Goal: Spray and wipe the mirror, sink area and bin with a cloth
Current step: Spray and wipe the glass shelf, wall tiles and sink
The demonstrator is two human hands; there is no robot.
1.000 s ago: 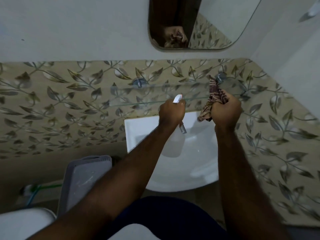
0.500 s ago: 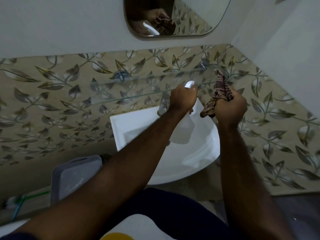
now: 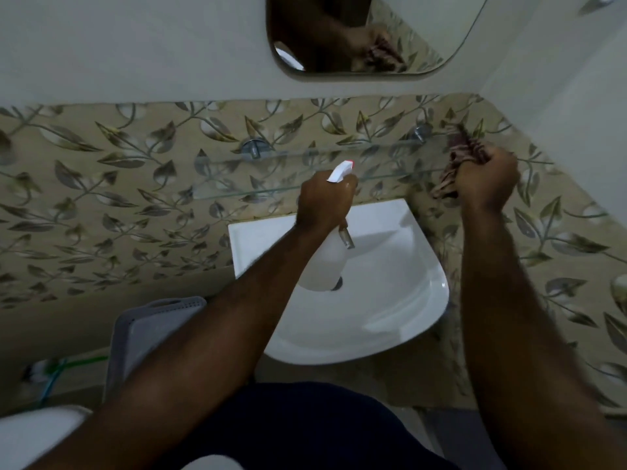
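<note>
My left hand (image 3: 324, 201) grips a white spray bottle (image 3: 324, 266) by its neck above the white sink (image 3: 400, 300); the nozzle points up toward the wall. My right hand (image 3: 487, 181) grips a bunched brown patterned cloth (image 3: 458, 157) at the right end of the glass shelf (image 3: 264, 191). The mirror (image 3: 424, 32) hangs above on the white wall and reflects my arm and the cloth. A grey bin (image 3: 149, 330) with a lid stands on the floor left of the sink.
Leaf-patterned tiles cover the wall behind the sink and the side wall at right. A tap (image 3: 346, 237) sticks out over the basin behind the bottle. A white toilet edge (image 3: 30, 435) and a green hose (image 3: 68, 364) are at lower left.
My right hand with the cloth has moved right, away from the left hand, along the shelf. The view has shifted, and the mirror now shows more of the reflected arm.
</note>
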